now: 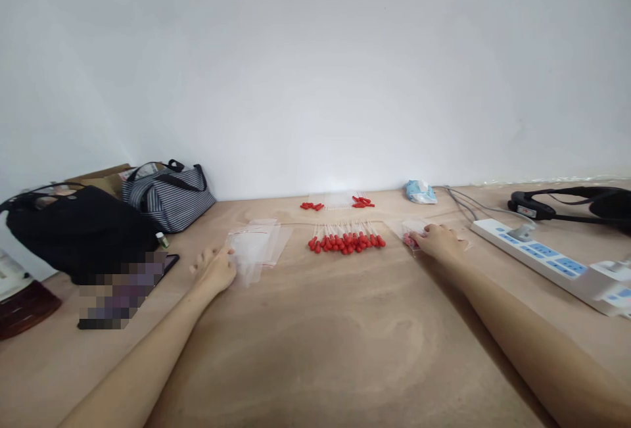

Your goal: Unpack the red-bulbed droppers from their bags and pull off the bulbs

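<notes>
**Left hand (215, 270) and right hand (442, 242) flank a row of red-headed thin white sticks (347, 242)**

Clock hub = the stick row, mid-table. Pale brown wooden table (315, 342) under everything. Black fabric bag (98, 237), far out at 9. Grey-and-black striped fabric bag (170, 198), between 9 and 10, beside it. Long white power strip with blue socket panels (539, 257), 3 o'clock, beyond the right hand. Black headset (530, 208), between 2 and 3, behind the strip.

Left hand: 9 o'clock, fingers curled, touching the near-left edge of a stack of clear flat plastic bags (254, 245); can't tell if pinching. Right hand: 3 o'clock, palm down over a clear plastic bag with red bits inside (413, 237); grip can't be told. Blue-and-white soft packet (420, 192), 2 o'clock. Two clusters of slender red pieces (363, 202), around 12. Tiny bottle (162, 239), 9 o'clock.
</notes>
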Demonstrator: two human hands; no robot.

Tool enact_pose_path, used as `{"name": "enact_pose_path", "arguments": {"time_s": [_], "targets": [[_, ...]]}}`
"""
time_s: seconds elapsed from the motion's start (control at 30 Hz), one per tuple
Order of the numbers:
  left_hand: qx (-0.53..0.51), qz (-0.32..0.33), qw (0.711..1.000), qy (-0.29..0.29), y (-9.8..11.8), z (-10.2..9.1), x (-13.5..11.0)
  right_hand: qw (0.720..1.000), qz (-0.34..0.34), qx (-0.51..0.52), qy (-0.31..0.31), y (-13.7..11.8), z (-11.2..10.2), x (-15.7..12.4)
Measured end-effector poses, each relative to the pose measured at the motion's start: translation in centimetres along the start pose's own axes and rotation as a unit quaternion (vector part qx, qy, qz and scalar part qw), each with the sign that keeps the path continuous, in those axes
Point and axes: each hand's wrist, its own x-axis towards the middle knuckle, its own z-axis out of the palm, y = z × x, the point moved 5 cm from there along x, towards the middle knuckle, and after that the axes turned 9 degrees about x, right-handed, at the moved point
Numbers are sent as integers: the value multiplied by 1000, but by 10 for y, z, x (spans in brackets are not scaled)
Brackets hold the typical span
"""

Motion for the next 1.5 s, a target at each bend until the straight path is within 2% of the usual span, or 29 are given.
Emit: {"name": "enact_pose_path", "arguments": {"time_s": [0.07, 0.13, 0.17, 0.23, 0.3, 0.37, 0.43, 0.53, 0.63, 0.7, 0.73, 0.8, 0.87, 0.9, 0.97, 1.03, 1.07, 1.1, 1.17, 1.27, 1.33, 1.37, 1.43, 1.5], "targets": [[50, 46, 997, 42, 10, -5, -5, 1000, 8, 6, 11, 1, -1, 1], [69, 131, 987, 59, 22, -5, -8, 999, 22, 10, 25, 4, -2, 4], [63, 169, 983, 41, 27, -1, -9, 999, 27, 12, 28, 5, -2, 5], [50, 210, 976, -37, 32, 13, -11, 999, 30, 19, 27, 8, 0, 9], [42, 213, 969, -116, 33, 27, -12, 999, 27, 26, 22, 10, 3, 11], [40, 203, 968, -142, 32, 33, -14, 999, 21, 31, 26, 11, 3, 12], [38, 193, 974, -111, 32, 29, -14, 998, 20, 36, 52, 10, -1, 10], [13, 193, 981, -10, 36, 11, -15, 988, 12, 70, 135, 2, -18, 1], [-60, 230, 969, 67, 47, -6, -23, 956, -22, 180, 229, -15, -44, -14], [-125, 262, 954, 78, 58, -11, -32, 923, -54, 286, 251, -29, -58, -26], [-163, 273, 945, 71, 64, -12, -37, 901, -84, 352, 241, -38, -63, -33], [-250, 278, 927, 28, 76, -10, -47, 846, -136, 488, 165, -58, -63, -47], [-347, 260, 900, -54, 87, -4, -58, 815, -162, 556, 27, -82, -49, -65], [-393, 249, 879, -105, 93, 0, -63, 801, -159, 575, -46, -93, -37, -76], [-470, 234, 825, -209, 105, 8, -76, 770, -142, 605, -142, -108, -14, -100], [-521, 227, 770, -290, 116, 12, -88, 739, -111, 631, -209, -118, 9, -122], [-533, 221, 753, -316, 120, 13, -93, 719, -98, 645, -240, -122, 20, -132], [-538, 214, 746, -328, 123, 14, -96, 699, -85, 657, -268, -125, 28, -141], [-533, 192, 757, -324, 125, 15, -98, 660, -70, 672, -330, -131, 38, -156], [-534, 169, 771, -302, 125, 16, -97, 616, -45, 674, -405, -135, 42, -169], [-546, 174, 756, -315, 125, 15, -98, 609, -31, 676, -414, -134, 41, -171], [-547, 185, 747, -329, 126, 14, -100, 615, -27, 675, -407, -132, 40, -169], [-533, 215, 734, -362, 126, 10, -103, 643, -35, 665, -379, -128, 39, -163], [-498, 236, 735, -395, 125, 8, -105, 684, -59, 642, -341, -121, 38, -153]]}}
